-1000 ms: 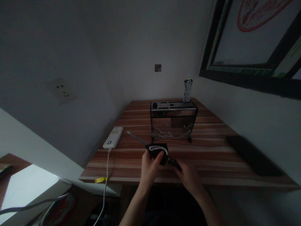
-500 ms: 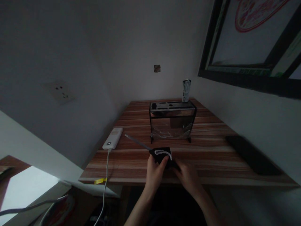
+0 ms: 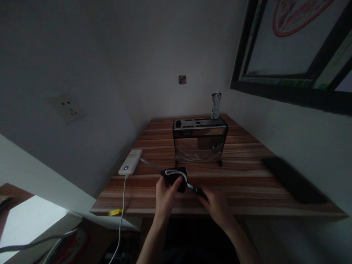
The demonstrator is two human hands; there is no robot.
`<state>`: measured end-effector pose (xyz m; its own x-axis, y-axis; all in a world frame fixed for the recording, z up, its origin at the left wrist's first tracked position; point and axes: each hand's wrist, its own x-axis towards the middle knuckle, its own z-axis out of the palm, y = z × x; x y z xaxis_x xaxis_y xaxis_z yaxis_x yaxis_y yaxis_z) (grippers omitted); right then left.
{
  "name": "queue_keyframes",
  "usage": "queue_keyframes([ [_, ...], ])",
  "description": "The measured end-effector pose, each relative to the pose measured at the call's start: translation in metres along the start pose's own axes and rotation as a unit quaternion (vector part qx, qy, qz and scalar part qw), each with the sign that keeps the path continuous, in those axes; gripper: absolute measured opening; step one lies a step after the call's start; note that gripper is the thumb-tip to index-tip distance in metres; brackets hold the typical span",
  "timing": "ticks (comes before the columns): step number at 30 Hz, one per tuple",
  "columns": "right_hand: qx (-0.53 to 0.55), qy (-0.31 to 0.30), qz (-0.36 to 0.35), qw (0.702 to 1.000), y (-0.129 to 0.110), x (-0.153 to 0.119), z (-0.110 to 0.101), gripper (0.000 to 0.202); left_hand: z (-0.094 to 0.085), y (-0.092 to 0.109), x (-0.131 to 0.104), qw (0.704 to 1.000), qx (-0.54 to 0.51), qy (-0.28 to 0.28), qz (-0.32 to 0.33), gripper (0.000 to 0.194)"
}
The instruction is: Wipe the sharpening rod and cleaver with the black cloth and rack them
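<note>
Desk (image 3: 247,183) of striped wood fills the corner, with a framed picture (image 3: 297,51) on the wall to the right. Near its back stands a clear knife rack (image 3: 200,141); a white power bank (image 3: 130,161) lies at the left. Above the front edge, the left hand (image 3: 165,194) is clamped on a black cloth (image 3: 174,176) wrapped around a knife (image 3: 150,164). The right hand (image 3: 217,207) has its grip closed on the handle.

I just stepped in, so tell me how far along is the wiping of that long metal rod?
In hand: the left hand presses a dark cloth around the rod midway, while the right hand grips its handle. The bare tip past the cloth looks left to wipe. The slotted holder behind stands without it.
</note>
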<state>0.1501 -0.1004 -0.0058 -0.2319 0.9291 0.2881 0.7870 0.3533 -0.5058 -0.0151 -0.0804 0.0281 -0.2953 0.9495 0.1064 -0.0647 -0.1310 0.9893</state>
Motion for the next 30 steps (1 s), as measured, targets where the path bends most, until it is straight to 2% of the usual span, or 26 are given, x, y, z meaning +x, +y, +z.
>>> queue_keyframes([
  [7,-0.053,0.004,-0.005,0.999,0.001,0.0,0.003,0.009,-0.027,0.007,0.017,0.998,-0.028,0.043,0.029,0.032],
  [14,-0.077,0.009,-0.018,0.997,0.003,-0.002,0.005,0.008,-0.047,0.024,0.036,0.987,-0.03,0.138,0.078,0.035],
  [17,-0.067,0.013,-0.018,0.997,0.004,-0.002,0.005,0.009,-0.053,0.032,0.044,0.981,-0.037,0.16,0.105,0.033],
  [23,-0.018,0.032,-0.008,0.999,0.007,-0.002,0.006,0.013,-0.054,0.044,0.051,0.979,-0.048,0.146,0.133,0.031],
  [30,0.026,0.039,0.042,0.998,0.007,0.0,0.004,0.015,-0.048,0.052,0.051,0.98,-0.051,0.14,0.134,0.03],
])
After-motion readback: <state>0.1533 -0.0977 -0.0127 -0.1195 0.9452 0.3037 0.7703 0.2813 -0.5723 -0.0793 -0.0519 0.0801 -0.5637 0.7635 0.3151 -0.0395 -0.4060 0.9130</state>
